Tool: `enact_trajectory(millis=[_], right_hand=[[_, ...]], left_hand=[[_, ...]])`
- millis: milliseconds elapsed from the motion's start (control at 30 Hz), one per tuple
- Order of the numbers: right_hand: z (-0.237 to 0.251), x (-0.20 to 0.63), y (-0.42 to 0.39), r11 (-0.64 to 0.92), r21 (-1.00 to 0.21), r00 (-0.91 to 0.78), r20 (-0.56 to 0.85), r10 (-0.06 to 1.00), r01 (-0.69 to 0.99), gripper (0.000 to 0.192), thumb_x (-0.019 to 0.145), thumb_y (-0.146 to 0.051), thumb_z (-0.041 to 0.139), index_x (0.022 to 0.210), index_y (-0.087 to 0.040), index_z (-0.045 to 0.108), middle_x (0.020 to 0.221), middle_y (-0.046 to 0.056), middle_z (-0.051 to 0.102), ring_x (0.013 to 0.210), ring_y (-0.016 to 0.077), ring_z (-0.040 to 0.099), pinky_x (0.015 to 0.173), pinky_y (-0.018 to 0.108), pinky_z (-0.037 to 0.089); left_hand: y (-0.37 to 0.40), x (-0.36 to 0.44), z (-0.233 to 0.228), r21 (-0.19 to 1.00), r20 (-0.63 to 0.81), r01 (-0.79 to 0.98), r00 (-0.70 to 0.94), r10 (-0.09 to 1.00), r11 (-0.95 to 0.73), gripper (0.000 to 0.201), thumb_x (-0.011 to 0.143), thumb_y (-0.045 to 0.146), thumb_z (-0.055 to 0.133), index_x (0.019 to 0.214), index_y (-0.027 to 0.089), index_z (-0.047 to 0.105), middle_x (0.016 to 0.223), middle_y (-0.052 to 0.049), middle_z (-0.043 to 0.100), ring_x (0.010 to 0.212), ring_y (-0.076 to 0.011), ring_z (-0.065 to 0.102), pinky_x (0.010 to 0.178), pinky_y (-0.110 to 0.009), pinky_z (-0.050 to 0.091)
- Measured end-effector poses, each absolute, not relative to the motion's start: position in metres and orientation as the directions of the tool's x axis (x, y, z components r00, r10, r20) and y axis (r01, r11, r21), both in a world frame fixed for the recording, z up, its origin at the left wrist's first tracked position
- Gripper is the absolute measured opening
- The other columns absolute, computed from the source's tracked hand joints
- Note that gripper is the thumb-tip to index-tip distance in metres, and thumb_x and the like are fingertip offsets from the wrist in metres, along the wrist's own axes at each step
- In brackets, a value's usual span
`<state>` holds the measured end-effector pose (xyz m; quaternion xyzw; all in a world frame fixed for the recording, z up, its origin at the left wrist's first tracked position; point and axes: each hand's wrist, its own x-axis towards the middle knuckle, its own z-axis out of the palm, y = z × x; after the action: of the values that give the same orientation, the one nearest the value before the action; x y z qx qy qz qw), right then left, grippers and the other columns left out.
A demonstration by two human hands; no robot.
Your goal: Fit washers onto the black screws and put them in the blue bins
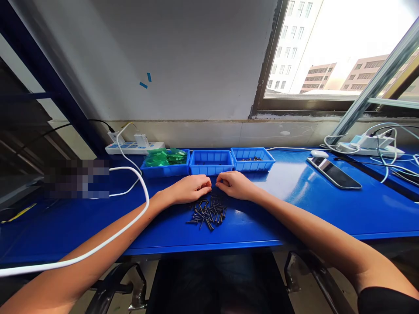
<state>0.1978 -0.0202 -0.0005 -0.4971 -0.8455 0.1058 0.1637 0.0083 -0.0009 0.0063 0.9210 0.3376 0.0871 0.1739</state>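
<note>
Three blue plastic bins in a row at the middle of the frame, on the blue worktop (294,192). In the left bin (166,168), green transparent pieces heaped up; the middle bin (211,162) apparently bare inside; in the right bin (252,158), a few dark screws on the bottom. Just below the bins, a loose pile of black screws (207,213) lying on the worktop. Left hand (191,189) and right hand (234,184) side by side at the upper edge of the pile, fingers curled, fingertips almost meeting, close to the screws; cannot tell if a screw is pinched. At right, a phone (334,172) lying flat; at left, a white cable (98,248) across the forearm.
</note>
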Motion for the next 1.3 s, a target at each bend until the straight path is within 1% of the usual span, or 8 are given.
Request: enact_trajectory(millis=[233,433,567,800,1033,1200,1300], right_hand=[[-0.0018,0.199,-0.0203,0.513,-0.311,-0.486,0.164,0.858,0.8,0.011,0.081,-0.022,0.056,0.086,-0.015,0.063,0.058,-0.004,0.048,0.055,0.0082,0.039,0.055,0.021,0.027],[-0.0029,0.2013,-0.0219,0.642,-0.312,-0.598,0.235,0.766,0.7,0.013,0.081,-0.026,0.058,0.078,-0.014,0.063,0.059,-0.003,0.047,0.057,0.0085,0.04,0.057,0.021,0.029],[-0.0033,0.2019,-0.0225,0.683,-0.297,-0.637,0.248,0.73,0.667,0.011,0.078,-0.026,0.061,0.077,-0.015,0.062,0.064,-0.002,0.05,0.06,0.0089,0.041,0.058,0.021,0.03],[-0.0031,0.2006,-0.0222,0.669,-0.26,-0.628,0.23,0.743,0.696,0.008,0.079,-0.023,0.059,0.08,-0.016,0.062,0.067,-0.001,0.052,0.062,0.0095,0.043,0.06,0.021,0.031],[-0.0019,0.1999,-0.023,0.641,-0.258,-0.607,0.206,0.767,0.723,0.008,0.081,-0.022,0.057,0.083,-0.016,0.062,0.073,0.001,0.057,0.066,0.0109,0.048,0.061,0.022,0.031],[-0.0025,0.2,-0.0226,0.636,-0.247,-0.605,0.196,0.772,0.731,0.01,0.082,-0.023,0.056,0.085,-0.016,0.062,0.073,0.001,0.058,0.067,0.0116,0.049,0.062,0.023,0.032],[-0.0023,0.1996,-0.0226,0.633,-0.236,-0.604,0.189,0.774,0.737,0.011,0.083,-0.024,0.055,0.086,-0.016,0.062,0.078,0.003,0.06,0.069,0.0122,0.051,0.062,0.023,0.032]], left_hand=[[-0.0005,0.0091,0.0054,0.382,0.043,0.592,0.755,0.654,-0.709,0.02,0.083,0.032,0.038,0.076,0.018,0.051,0.071,0.0,0.054,0.063,-0.014,0.049,0.059,-0.024,0.037],[0.0008,0.0081,0.0044,0.384,0.052,0.58,0.763,0.644,-0.718,0.02,0.083,0.031,0.038,0.077,0.018,0.051,0.071,-0.001,0.054,0.063,-0.0141,0.048,0.059,-0.024,0.037],[0.0013,0.0078,0.0038,0.386,0.053,0.578,0.764,0.643,-0.719,0.02,0.083,0.032,0.038,0.077,0.018,0.051,0.071,-0.001,0.054,0.063,-0.0141,0.049,0.059,-0.024,0.037],[0.0016,0.0077,0.0032,0.378,0.064,0.577,0.764,0.642,-0.724,0.021,0.083,0.033,0.038,0.077,0.018,0.052,0.072,-0.001,0.055,0.064,-0.0141,0.05,0.059,-0.024,0.037],[0.0006,0.008,0.0042,0.381,0.066,0.574,0.765,0.64,-0.725,0.022,0.084,0.033,0.037,0.075,0.018,0.051,0.07,-0.001,0.055,0.064,-0.0142,0.05,0.059,-0.024,0.038],[0.0006,0.0082,0.0049,0.384,0.052,0.578,0.765,0.642,-0.72,0.021,0.083,0.033,0.038,0.075,0.018,0.05,0.071,-0.001,0.055,0.064,-0.0143,0.049,0.059,-0.024,0.037],[0.0005,0.0083,0.0053,0.387,0.049,0.58,0.763,0.644,-0.717,0.021,0.083,0.033,0.038,0.076,0.018,0.051,0.072,-0.001,0.055,0.064,-0.0144,0.049,0.059,-0.024,0.037]])
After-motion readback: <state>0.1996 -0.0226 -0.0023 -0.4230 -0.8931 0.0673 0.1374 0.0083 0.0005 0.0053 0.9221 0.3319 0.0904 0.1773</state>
